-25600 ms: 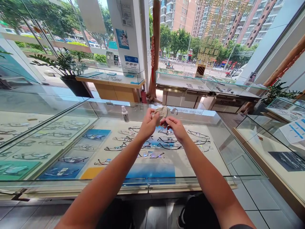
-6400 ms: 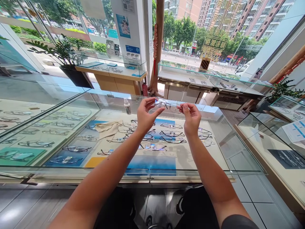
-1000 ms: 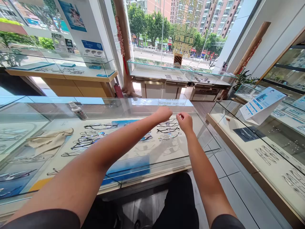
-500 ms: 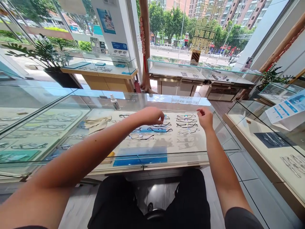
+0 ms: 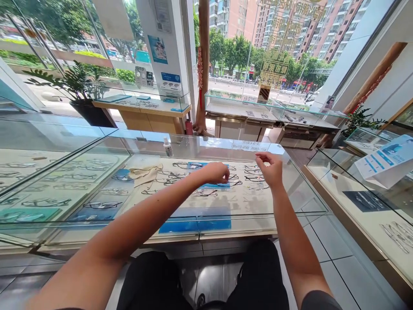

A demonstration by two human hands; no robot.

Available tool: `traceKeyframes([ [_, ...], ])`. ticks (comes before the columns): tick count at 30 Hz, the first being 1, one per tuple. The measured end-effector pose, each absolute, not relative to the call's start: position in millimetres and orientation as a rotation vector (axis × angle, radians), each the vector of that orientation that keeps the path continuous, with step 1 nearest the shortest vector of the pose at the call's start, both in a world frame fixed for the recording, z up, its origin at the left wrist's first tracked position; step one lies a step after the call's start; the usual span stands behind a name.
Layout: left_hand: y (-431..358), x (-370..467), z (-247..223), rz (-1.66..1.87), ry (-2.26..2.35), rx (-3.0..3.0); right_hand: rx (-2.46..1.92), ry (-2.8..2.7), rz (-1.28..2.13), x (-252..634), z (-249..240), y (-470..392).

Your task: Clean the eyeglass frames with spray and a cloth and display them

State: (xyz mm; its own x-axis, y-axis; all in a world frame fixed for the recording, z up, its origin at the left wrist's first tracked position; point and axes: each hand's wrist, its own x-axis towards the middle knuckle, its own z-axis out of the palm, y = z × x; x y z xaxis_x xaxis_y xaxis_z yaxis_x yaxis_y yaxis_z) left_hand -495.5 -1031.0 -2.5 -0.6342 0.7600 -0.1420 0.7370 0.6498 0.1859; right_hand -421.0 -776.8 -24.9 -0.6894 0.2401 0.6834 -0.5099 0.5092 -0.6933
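My left hand (image 5: 217, 173) is over the glass top of the display case (image 5: 245, 207), fingers curled down; whether it pinches anything small is hidden. To its right, my right hand (image 5: 269, 167) hovers above the same glass with thumb and fingers apart and nothing visible between them. Under the glass lie rows of eyeglasses (image 5: 205, 193), some partly covered by my hands. A blue sheet (image 5: 214, 222) lies at the case's near side. Left of my left hand, a tan cloth (image 5: 146, 172) and a small white bottle (image 5: 167, 147) rest on the glass.
Another glass case (image 5: 348, 183) stands at the right, with a white and blue box (image 5: 385, 161) on it. More eyeglasses lie in the case section at the left. Further back are two display counters, a potted plant (image 5: 77, 86) and a wooden post (image 5: 203, 64) by the windows.
My right hand has moved left, closer to my left hand, and its fingers have spread. The view has tilted up slightly, so the case appears lower.
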Motion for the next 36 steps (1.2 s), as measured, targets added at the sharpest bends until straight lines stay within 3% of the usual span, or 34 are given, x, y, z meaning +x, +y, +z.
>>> traceKeyframes([
  [7,-1082,-525,15,1.192,2.371,1.179,0.387,-1.845,1.134,-450,12,-815],
  [11,-1094,-536,6,1.818,2.258,1.078,0.454,-1.968,1.176,-479,6,-843],
  [14,-1094,-537,-7,2.088,2.196,0.960,0.495,-2.032,1.296,-492,-11,-863],
  [21,-1087,-523,-30,2.317,2.138,0.795,0.435,-2.089,1.592,-481,-49,-893],
  [36,-1079,-506,-34,2.220,2.142,0.794,0.407,-2.005,1.820,-475,-47,-894],
])
